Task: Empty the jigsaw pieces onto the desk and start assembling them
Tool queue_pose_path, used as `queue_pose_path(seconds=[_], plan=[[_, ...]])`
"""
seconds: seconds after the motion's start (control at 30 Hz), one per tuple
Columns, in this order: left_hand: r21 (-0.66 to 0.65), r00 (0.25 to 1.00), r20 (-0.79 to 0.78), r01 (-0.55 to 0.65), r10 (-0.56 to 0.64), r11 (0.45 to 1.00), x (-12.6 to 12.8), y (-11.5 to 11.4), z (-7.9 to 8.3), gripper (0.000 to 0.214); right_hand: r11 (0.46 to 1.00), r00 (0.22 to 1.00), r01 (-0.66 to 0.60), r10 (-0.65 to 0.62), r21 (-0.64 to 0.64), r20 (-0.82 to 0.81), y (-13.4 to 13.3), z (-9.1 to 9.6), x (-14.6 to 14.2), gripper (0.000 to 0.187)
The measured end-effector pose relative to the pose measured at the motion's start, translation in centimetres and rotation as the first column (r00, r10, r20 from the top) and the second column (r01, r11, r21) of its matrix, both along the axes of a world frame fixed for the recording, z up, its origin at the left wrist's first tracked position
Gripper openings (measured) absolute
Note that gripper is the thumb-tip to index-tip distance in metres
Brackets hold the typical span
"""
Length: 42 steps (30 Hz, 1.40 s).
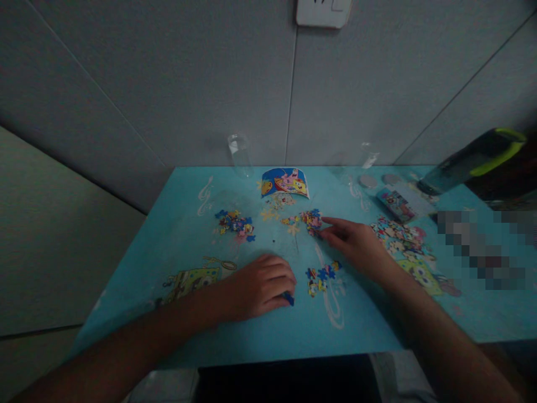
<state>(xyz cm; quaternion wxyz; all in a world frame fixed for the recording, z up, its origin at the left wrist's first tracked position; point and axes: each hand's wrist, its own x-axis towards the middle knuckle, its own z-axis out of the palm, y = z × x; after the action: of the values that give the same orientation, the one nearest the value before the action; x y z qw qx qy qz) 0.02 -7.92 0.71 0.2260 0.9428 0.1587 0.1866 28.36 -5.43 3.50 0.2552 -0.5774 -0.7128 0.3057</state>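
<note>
My left hand (262, 284) rests curled on the blue table (176, 235), its fingers closed over a small blue puzzle piece (288, 298) that peeks out at the fingertips. My right hand (356, 243) reaches forward with the fingers stretched out; its fingertips touch a small cluster of pink and blue puzzle pieces (311, 220). Between the two hands lies a joined patch of blue and yellow pieces (321, 276). Another heap of blue pieces (235, 224) sits farther left. A picture card (285, 182) lies at the back of the table.
A clear glass (239, 151) stands at the back left and another clear glass (369, 155) at the back right. A small box (396, 204) and a dark bottle with a green lid (474, 159) lie at the right. More pieces (400, 232) lie right of my right hand.
</note>
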Motion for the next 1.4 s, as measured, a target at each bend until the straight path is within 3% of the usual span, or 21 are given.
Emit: queue_pose_path(seconds=[0.07, 0.13, 0.23, 0.3, 0.37, 0.57, 0.7, 0.8, 0.93, 1.03, 1.27, 1.4], plan=[[-0.030, 0.999, 0.034, -0.005, 0.007, 1.000, -0.1, 0.1, -0.1, 0.008, 0.998, 0.996, -0.062, 0.062, 0.003, 0.059, 0.0, 0.0, 0.2, 0.043], [-0.082, 0.997, 0.071, -0.017, 0.023, 0.997, -0.3, 0.3, -0.1, 0.004, 0.980, 0.976, -0.195, 0.196, -0.026, 0.094, -0.3, 0.3, 0.2, 0.031], [-0.112, 0.994, 0.088, -0.061, 0.072, 0.992, -0.9, 0.9, 0.0, 0.006, 0.881, 0.882, -0.461, 0.468, -0.108, 0.051, -1.0, 1.4, -0.1, 0.015], [-0.022, 0.988, 0.063, -0.140, 0.141, 0.990, -1.8, 1.6, 0.1, 0.009, 0.798, 0.805, -0.586, 0.593, -0.140, 0.010, -1.5, 1.9, -0.3, 0.017], [0.113, 0.973, 0.044, -0.229, 0.226, 0.967, -2.9, 2.6, 0.1, 0.013, 0.758, 0.765, -0.636, 0.644, -0.146, 0.011, -1.8, 2.1, -0.5, 0.023], [0.283, 0.879, 0.093, -0.474, 0.468, 0.834, -6.1, 5.9, -0.3, 0.015, 0.764, 0.761, -0.636, 0.644, -0.110, 0.074, -2.1, 1.5, -0.8, 0.017], [0.286, 0.760, 0.099, -0.640, 0.643, 0.713, -7.1, 7.2, -1.1, 0.017, 0.779, 0.779, -0.617, 0.625, -0.110, 0.059, -2.0, 1.1, -0.7, 0.009], [0.268, 0.705, 0.109, -0.700, 0.701, 0.662, -7.2, 7.6, -1.7, 0.022, 0.813, 0.820, -0.559, 0.571, -0.162, 0.037, -1.8, 0.7, -0.5, 0.009], [0.249, 0.687, 0.129, -0.721, 0.715, 0.647, -6.9, 7.3, -1.9, 0.031, 0.856, 0.883, -0.450, 0.470, -0.253, 0.019, -1.4, 0.3, -0.2, 0.013], [0.229, 0.680, 0.115, -0.727, 0.724, 0.647, -6.6, 7.0, -1.8, 0.032, 0.887, 0.896, -0.416, 0.438, -0.198, 0.077, -1.4, 0.3, -0.4, 0.022], [0.255, 0.644, 0.081, -0.751, 0.760, 0.609, -6.8, 7.2, -2.1, 0.035, 0.850, 0.840, -0.517, 0.527, -0.104, 0.128, -1.6, 0.5, -0.4, 0.013], [0.270, 0.654, 0.010, -0.730, 0.757, 0.627, -7.2, 7.5, -2.9, 0.042, 0.834, 0.826, -0.544, 0.551, -0.090, 0.119, -1.8, 0.6, -0.4, 0.014]])
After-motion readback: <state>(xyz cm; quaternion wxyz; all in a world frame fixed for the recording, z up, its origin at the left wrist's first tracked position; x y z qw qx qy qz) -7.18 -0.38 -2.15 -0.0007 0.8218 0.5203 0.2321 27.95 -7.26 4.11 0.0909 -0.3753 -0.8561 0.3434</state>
